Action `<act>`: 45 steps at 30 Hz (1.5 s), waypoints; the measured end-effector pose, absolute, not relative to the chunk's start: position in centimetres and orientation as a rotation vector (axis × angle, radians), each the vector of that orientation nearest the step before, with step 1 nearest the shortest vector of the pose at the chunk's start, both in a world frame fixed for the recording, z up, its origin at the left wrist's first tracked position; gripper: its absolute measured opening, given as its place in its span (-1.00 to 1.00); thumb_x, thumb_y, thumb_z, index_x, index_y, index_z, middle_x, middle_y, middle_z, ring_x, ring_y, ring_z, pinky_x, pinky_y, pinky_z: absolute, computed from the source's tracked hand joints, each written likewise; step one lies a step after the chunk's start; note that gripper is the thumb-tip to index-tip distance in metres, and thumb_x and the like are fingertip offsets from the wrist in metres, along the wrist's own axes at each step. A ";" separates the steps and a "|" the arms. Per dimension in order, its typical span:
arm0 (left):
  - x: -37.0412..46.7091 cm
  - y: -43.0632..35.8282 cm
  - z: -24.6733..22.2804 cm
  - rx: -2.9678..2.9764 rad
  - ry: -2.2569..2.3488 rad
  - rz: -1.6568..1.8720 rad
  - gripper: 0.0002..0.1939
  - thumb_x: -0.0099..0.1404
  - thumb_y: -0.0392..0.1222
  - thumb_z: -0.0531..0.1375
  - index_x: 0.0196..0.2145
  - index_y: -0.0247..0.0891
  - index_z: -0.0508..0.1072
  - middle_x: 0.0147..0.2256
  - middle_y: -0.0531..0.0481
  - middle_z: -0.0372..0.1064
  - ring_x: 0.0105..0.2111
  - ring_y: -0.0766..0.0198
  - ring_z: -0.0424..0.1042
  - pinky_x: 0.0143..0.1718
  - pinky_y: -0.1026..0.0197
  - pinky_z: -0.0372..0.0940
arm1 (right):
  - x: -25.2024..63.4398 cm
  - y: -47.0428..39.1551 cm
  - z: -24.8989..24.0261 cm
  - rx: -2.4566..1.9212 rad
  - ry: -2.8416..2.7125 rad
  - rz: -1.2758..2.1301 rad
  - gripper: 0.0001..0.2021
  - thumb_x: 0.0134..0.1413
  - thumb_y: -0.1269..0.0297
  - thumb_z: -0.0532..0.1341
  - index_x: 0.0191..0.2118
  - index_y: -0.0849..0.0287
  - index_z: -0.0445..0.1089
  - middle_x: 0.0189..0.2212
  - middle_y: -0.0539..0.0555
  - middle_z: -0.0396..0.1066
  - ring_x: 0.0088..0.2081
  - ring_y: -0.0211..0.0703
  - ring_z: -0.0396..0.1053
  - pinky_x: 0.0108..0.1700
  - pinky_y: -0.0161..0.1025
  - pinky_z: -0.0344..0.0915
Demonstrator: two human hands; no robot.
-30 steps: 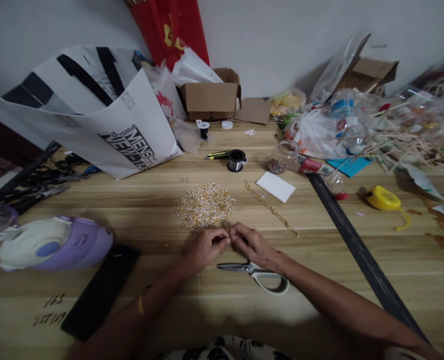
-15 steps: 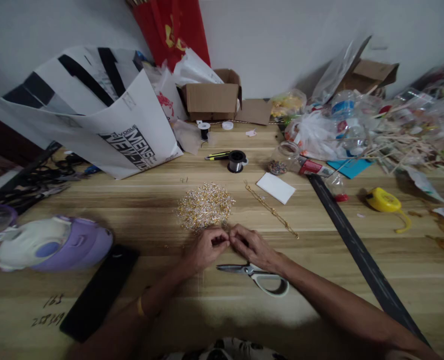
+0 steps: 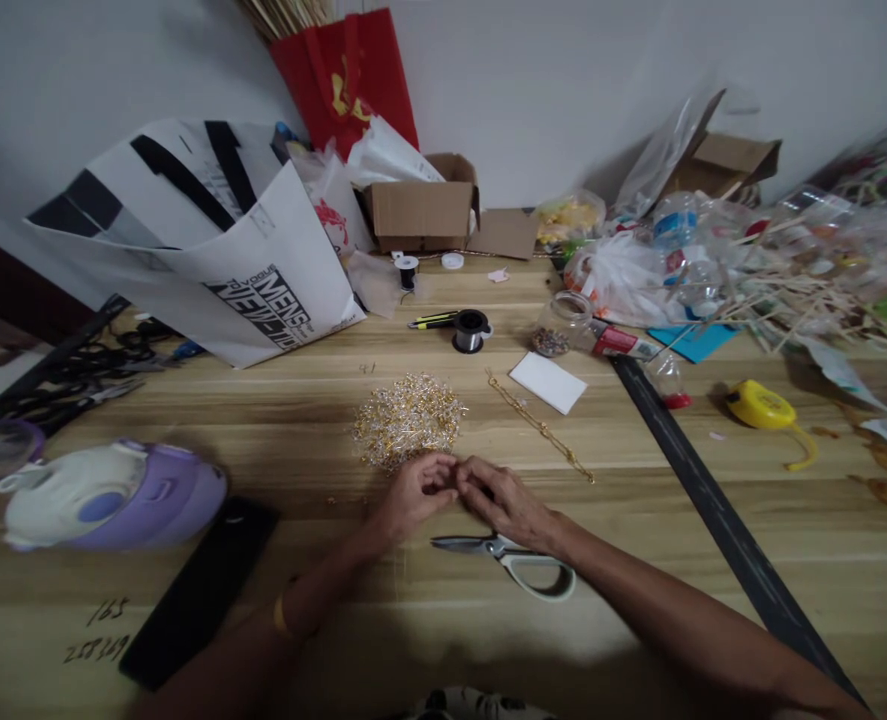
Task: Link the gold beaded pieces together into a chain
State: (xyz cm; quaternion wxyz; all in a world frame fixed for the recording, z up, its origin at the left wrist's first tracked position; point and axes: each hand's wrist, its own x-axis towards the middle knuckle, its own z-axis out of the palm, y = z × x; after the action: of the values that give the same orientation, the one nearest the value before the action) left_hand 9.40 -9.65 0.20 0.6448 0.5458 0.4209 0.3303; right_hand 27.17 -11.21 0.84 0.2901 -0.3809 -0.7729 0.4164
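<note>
- Table (image 3: pixel 285 400): wood-grained and flat, with no raised edge seen around my work. Anything round that I drop could roll off among the clutter.
- Scissors (image 3: pixel 497 547): lying just beside my right wrist on the near side, blade tips pointing left. If I pulled that arm back carelessly, I could knock them or catch a point.
- Pile of gold and clear bits (image 3: pixel 409 420): heaped loose just beyond my left hand, which sits close against its near edge. A sideways brush of the knuckles would likely scatter it; thin pieces look apt to tangle.
- Right hand (image 3: pixel 504 500): fingers curled down, tips drawn in to meet the left.
- Left hand (image 3: pixel 415 492): thumb and forefinger bent toward each other, tips at the right hand's. Cannot tell whether either hand pinches anything; a slip there could lose a tiny part unseen.
- Gold chain (image 3: pixel 542 428): stretched slantwise on the wood, beyond and right of my right hand. A swinging sleeve or finger could snag it.
- Stray gold specks (image 3: pixel 330 500): left of my left hand, easily swept away by that wrist.
</note>
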 end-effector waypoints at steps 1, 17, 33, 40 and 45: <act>9.4 -9.6 0.2 1.228 0.955 0.753 -0.64 -0.06 -0.35 0.30 -0.24 -0.36 0.38 -0.36 -0.06 0.43 -0.32 0.27 0.41 -0.23 0.23 0.27 | 27.2 -11.2 0.8 -1.019 -2.063 1.106 -0.84 0.25 0.28 -0.03 -0.32 0.18 0.20 -0.49 -0.04 0.20 -0.46 -0.30 0.14 -0.37 -0.37 0.10; 10.0 -9.7 0.0 1.246 0.927 0.723 -0.80 0.01 -0.19 0.29 -0.48 -0.39 0.39 -0.50 0.03 0.33 -0.44 0.35 0.30 -0.36 0.31 0.18 | 27.2 -11.3 0.8 -1.041 -2.068 1.058 -0.80 0.27 0.24 -0.05 -0.33 0.17 0.21 -0.47 -0.02 0.23 -0.44 -0.30 0.19 -0.35 -0.37 0.12; 9.6 -9.7 0.0 0.937 0.853 0.739 -0.64 -0.09 -0.18 0.36 -0.32 -0.34 0.39 -0.44 0.02 0.38 -0.50 0.39 0.32 -0.45 0.33 0.21 | 27.1 -11.2 0.3 -1.011 -2.074 1.029 -0.79 0.27 0.25 -0.04 -0.32 0.18 0.26 -0.42 0.03 0.33 -0.37 -0.26 0.27 -0.27 -0.33 0.19; 9.7 -9.8 0.2 0.953 0.838 0.709 -0.69 -0.05 -0.17 0.34 -0.36 -0.35 0.39 -0.43 0.01 0.36 -0.46 0.36 0.34 -0.36 0.27 0.25 | 26.9 -11.2 0.2 -1.011 -2.061 1.042 -0.78 0.27 0.24 -0.04 -0.30 0.18 0.28 -0.43 0.04 0.36 -0.39 -0.25 0.30 -0.29 -0.33 0.22; 9.6 -9.7 0.2 0.982 0.880 0.699 -0.70 -0.06 -0.11 0.35 -0.45 -0.36 0.40 -0.50 0.04 0.34 -0.51 0.37 0.33 -0.41 0.29 0.24 | 27.0 -11.2 0.1 -1.034 -2.049 1.071 -0.79 0.28 0.24 -0.05 -0.27 0.19 0.27 -0.42 0.04 0.37 -0.40 -0.27 0.32 -0.29 -0.34 0.22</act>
State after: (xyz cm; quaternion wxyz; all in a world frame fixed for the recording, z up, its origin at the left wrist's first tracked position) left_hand 9.61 -9.75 0.17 0.7341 0.4468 0.4003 0.3181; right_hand 26.98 -11.22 0.10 0.2996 -0.3895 -0.7718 0.4035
